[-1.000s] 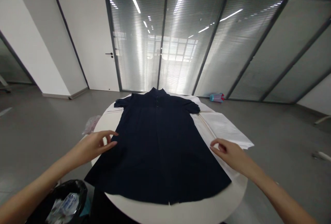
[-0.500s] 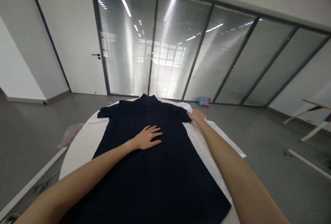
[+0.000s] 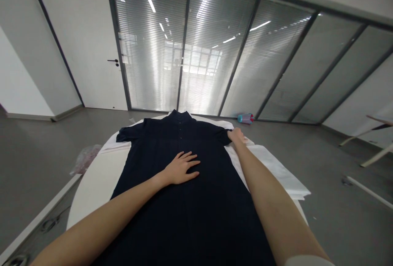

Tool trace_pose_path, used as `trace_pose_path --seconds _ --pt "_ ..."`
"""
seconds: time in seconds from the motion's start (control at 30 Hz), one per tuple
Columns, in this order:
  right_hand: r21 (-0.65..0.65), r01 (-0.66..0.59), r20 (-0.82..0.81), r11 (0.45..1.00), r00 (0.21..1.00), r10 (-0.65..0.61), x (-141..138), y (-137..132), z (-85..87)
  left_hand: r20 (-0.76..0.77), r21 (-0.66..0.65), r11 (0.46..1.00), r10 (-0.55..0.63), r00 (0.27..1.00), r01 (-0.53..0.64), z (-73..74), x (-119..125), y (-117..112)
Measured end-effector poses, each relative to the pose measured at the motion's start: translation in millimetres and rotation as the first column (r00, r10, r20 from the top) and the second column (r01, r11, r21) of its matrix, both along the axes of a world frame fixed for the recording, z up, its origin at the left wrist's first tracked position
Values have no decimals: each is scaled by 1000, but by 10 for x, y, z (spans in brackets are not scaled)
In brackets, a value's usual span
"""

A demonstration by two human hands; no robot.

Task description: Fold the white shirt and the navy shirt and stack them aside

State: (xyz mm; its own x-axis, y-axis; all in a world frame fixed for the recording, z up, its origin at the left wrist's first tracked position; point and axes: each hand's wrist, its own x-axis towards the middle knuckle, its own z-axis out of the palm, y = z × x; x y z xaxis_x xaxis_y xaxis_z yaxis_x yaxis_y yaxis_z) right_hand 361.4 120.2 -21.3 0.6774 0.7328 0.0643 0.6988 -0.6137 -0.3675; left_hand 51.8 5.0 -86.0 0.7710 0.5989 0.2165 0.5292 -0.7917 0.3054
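A dark navy short-sleeved shirt (image 3: 159,147) lies spread front up, its collar at the far end and its lower part running toward me. My left hand (image 3: 181,168) rests flat on the middle of its front with fingers spread. At the right sleeve's end, my right hand (image 3: 237,136) is closed on the cuff; the fingertips are partly hidden. Beneath the shirt is a white cloth (image 3: 276,167), which shows on the right side and by the left sleeve. Both lie on a rounded white table (image 3: 98,184).
A clear plastic bag (image 3: 86,158) with pinkish contents is on the floor at left. A blue and pink cylindrical object (image 3: 245,118) lies by the glass partition (image 3: 202,53). Table legs (image 3: 376,153) stand at far right, and a white bar (image 3: 370,192) is nearer.
My right hand has drawn the sleeve slightly to the right. The left hand, still flat on the shirt, has shifted a little right, and more white cloth shows at right.
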Motion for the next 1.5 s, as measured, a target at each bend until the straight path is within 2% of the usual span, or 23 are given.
trace_pose_path --seconds 0.07,0.1,0.17,0.23,0.27,0.33,0.37,0.43,0.5,0.53,0.6,0.63,0.67,0.7,0.73,0.8,0.87,1.0,1.1,1.23,1.3,1.4,1.5 --pt "88 -123 38 989 992 120 -218 9 40 -4 -1 1000 6 1000 -6 17 2 -9" --pt "140 -219 91 966 974 208 -355 -5 31 -4 1 1000 8 1000 -8 26 5 -14" --pt "202 -462 263 864 875 407 -656 -77 -52 -1 5 1000 10 1000 -10 39 9 -25" --pt "142 -674 442 725 698 563 -942 -192 -201 7 11 1000 13 1000 -13 37 11 -39" --pt "81 -739 502 668 610 613 -1059 -253 -285 15 11 1000 16 1000 -16 28 10 -45" --pt "-20 -798 563 602 489 666 -1216 -359 -439 60 2 1000 19 998 -20 -6 9 -46" --pt "-48 -805 574 591 462 676 -1252 -397 -497 111 -11 1000 28 993 -27 -29 9 -34" --pt "-56 -805 577 591 457 677 -1260 -443 -565 275 -71 995 89 957 -72 -71 16 33" --pt "-35 -801 569 597 475 671 -1222 -465 -578 457 -229 958 263 850 -173 -82 34 173" --pt "-22 -802 566 598 483 668 -1202 -475 -573 512 -363 906 388 766 -216 -67 48 270" --pt "2 -807 562 590 489 667 -1180 -501 -555 507 -637 738 618 601 -223 4 87 502" --pt "14 -812 562 584 489 667 -1181 -519 -546 470 -731 653 693 546 -198 55 113 626" --pt "25 -816 561 578 490 667 -1189 -539 -538 436 -790 589 737 517 -173 109 144 749" --pt "36 -818 559 574 492 667 -1202 -559 -531 414 -818 554 755 508 -157 161 179 864" --pt "45 -819 554 572 497 668 -1215 -577 -523 405 -825 544 759 511 -155 205 217 967" --pt "60 -818 533 572 511 675 -1233 -598 -504 395 -817 551 751 529 -172 249 301 1129" --pt "75 -805 492 589 543 680 -1218 -591 -475 391 -796 570 742 545 -205 227 383 1228" --pt "100 -713 408 694 666 625 -1054 -503 -423 419 -706 641 720 553 -300 51 471 1279" --pt "33 -660 382 751 702 600 -861 -435 -440 447 -636 686 701 555 -353 -63 459 1268" --pt "-115 -661 315 742 684 658 -683 -424 -483 462 -572 716 684 565 -399 -114 421 1282" --pt "-146 -661 315 736 674 668 -667 -439 -477 467 -542 729 675 571 -418 -120 419 1293" --pt "-147 -635 369 758 676 638 -728 -410 -427 479 -498 744 664 574 -446 -131 434 1289" --pt "-92 -640 405 763 676 616 -855 -230 -367 496 -445 763 646 581 -469 -151 452 1261"
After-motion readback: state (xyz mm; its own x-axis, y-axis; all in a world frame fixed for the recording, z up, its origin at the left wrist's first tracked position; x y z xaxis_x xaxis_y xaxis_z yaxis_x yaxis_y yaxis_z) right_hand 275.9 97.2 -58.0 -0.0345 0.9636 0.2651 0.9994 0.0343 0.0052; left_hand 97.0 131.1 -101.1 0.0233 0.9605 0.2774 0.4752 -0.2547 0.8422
